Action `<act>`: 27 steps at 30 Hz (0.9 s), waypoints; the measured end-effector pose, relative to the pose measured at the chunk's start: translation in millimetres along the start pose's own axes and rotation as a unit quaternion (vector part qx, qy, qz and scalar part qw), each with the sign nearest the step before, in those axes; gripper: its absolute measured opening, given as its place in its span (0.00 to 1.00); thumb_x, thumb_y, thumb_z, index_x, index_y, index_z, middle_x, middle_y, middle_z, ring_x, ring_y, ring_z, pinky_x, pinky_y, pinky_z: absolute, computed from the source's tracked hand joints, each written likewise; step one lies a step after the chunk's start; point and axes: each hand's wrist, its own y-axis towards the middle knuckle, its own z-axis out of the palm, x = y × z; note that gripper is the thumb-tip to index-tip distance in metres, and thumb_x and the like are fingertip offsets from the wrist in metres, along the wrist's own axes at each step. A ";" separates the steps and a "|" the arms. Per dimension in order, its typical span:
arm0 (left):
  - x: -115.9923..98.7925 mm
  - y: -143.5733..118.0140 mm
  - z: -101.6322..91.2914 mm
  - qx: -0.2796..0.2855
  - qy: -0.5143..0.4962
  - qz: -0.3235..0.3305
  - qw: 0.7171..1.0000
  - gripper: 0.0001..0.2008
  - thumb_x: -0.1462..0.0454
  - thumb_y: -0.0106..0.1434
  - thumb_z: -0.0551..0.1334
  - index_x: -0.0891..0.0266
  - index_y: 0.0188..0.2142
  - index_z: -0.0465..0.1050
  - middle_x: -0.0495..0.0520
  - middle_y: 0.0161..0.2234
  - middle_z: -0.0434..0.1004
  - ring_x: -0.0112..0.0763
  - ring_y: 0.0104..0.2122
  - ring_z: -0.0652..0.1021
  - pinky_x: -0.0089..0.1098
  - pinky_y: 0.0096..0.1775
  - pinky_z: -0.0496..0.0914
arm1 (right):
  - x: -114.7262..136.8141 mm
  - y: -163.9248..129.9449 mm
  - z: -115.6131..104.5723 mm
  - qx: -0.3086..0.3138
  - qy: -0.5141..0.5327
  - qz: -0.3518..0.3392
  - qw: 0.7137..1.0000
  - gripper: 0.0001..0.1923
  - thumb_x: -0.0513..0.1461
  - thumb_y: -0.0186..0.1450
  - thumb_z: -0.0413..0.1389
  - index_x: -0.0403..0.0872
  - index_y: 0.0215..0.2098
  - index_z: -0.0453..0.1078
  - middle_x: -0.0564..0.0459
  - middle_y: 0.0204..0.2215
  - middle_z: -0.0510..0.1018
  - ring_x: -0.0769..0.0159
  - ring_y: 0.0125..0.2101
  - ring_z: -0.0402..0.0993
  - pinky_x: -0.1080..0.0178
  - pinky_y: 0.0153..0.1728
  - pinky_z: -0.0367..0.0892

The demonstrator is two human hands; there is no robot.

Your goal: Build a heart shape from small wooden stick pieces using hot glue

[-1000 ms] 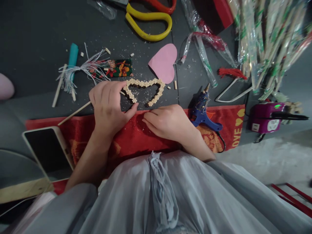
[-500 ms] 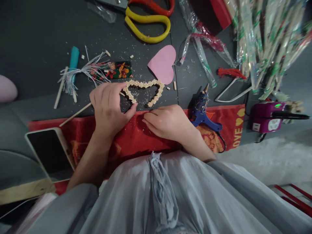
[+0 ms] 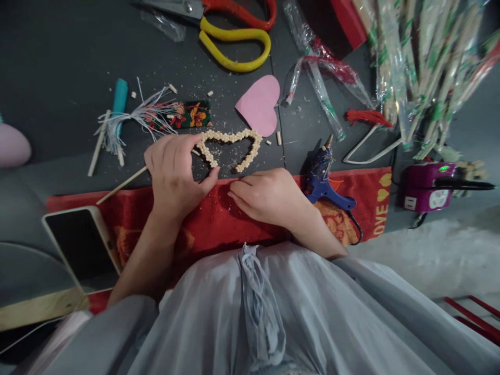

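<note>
Pinching the heart-shaped bead frame (image 3: 230, 148) at its nine o'clock edge, the left hand (image 3: 174, 174) clamps it between thumb and fingers. The right hand (image 3: 267, 195) rests curled, fingers together, on the red cloth (image 3: 219, 219) at the frame's six o'clock.

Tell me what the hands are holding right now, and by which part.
The left hand steadies the bead heart at its left edge, fingertips touching it. The right hand rests curled on the red cloth; whether it holds anything cannot be told.
</note>
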 end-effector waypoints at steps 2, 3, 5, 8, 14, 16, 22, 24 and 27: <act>0.0 -0.2 -0.1 0.000 -0.005 -0.002 1.000 0.26 0.53 0.60 0.66 0.53 0.57 0.68 0.60 0.54 0.75 0.55 0.60 0.70 0.57 0.64 0.57 | 0.1 -1.1 -2.3 -0.007 0.000 0.011 1.000 0.17 0.37 0.72 0.46 0.44 0.37 0.77 0.48 0.29 0.82 0.67 0.27 0.70 0.60 0.26 0.41; -0.2 -0.3 -0.4 0.001 -0.007 -0.003 1.000 0.27 0.52 0.60 0.66 0.53 0.57 0.68 0.60 0.54 0.75 0.55 0.60 0.70 0.57 0.64 0.57 | 0.1 -2.1 -3.7 -0.012 -0.001 0.022 1.000 0.17 0.37 0.72 0.46 0.45 0.37 0.77 0.48 0.29 0.82 0.67 0.27 0.70 0.60 0.26 0.41; -0.3 -0.7 -1.3 0.005 -0.010 -0.006 1.000 0.27 0.52 0.60 0.66 0.52 0.57 0.68 0.60 0.55 0.74 0.55 0.60 0.70 0.57 0.64 0.57 | -0.1 -5.3 -7.0 -0.024 -0.007 0.053 0.998 0.17 0.38 0.71 0.46 0.45 0.38 0.78 0.48 0.29 0.83 0.66 0.27 0.71 0.60 0.26 0.42; 1.5 -1.6 -1.7 -0.002 -0.006 -0.006 1.000 0.25 0.50 0.60 0.65 0.51 0.55 0.69 0.58 0.55 0.75 0.54 0.59 0.71 0.57 0.63 0.58 | -0.7 -11.7 -12.5 -0.041 -0.026 0.108 0.993 0.17 0.38 0.70 0.46 0.46 0.39 0.78 0.48 0.28 0.83 0.66 0.26 0.72 0.61 0.25 0.44; 10.1 -4.7 0.9 -0.040 0.001 0.025 0.999 0.23 0.45 0.62 0.61 0.55 0.50 0.74 0.56 0.50 0.77 0.51 0.54 0.74 0.55 0.60 0.61 | -2.6 -19.2 -18.8 -0.042 -0.059 0.227 0.971 0.22 0.38 0.68 0.44 0.47 0.51 0.77 0.48 0.30 0.83 0.65 0.24 0.72 0.62 0.25 0.46; 12.0 -6.0 0.9 -0.060 0.015 0.049 0.997 0.22 0.47 0.62 0.61 0.54 0.50 0.75 0.56 0.48 0.78 0.48 0.52 0.76 0.54 0.58 0.63 | -3.2 -19.2 -18.4 -0.041 -0.065 0.242 0.967 0.24 0.37 0.68 0.44 0.47 0.56 0.74 0.48 0.29 0.83 0.65 0.24 0.72 0.63 0.25 0.49; 17.4 -9.5 0.0 -0.051 -0.005 0.047 0.998 0.20 0.48 0.61 0.62 0.52 0.49 0.73 0.56 0.49 0.76 0.50 0.52 0.76 0.58 0.59 0.62 | -4.0 -17.8 -16.6 -0.037 -0.069 0.250 0.965 0.29 0.36 0.67 0.45 0.48 0.64 0.67 0.48 0.29 0.83 0.66 0.24 0.73 0.65 0.26 0.53; 17.9 -10.3 -0.1 -0.040 -0.010 0.035 0.999 0.19 0.48 0.62 0.62 0.51 0.49 0.73 0.56 0.50 0.76 0.50 0.53 0.76 0.59 0.60 0.61 | -3.9 -17.4 -16.3 -0.035 -0.070 0.248 0.966 0.29 0.37 0.67 0.45 0.48 0.65 0.67 0.48 0.29 0.83 0.66 0.24 0.72 0.65 0.26 0.53; 16.6 -11.0 -0.2 -0.064 -0.006 0.062 0.996 0.19 0.51 0.61 0.64 0.51 0.50 0.73 0.56 0.49 0.77 0.49 0.53 0.76 0.57 0.59 0.64 | -3.8 -16.8 -15.8 -0.030 -0.069 0.244 0.967 0.28 0.37 0.68 0.45 0.48 0.65 0.67 0.48 0.28 0.83 0.67 0.23 0.71 0.64 0.25 0.52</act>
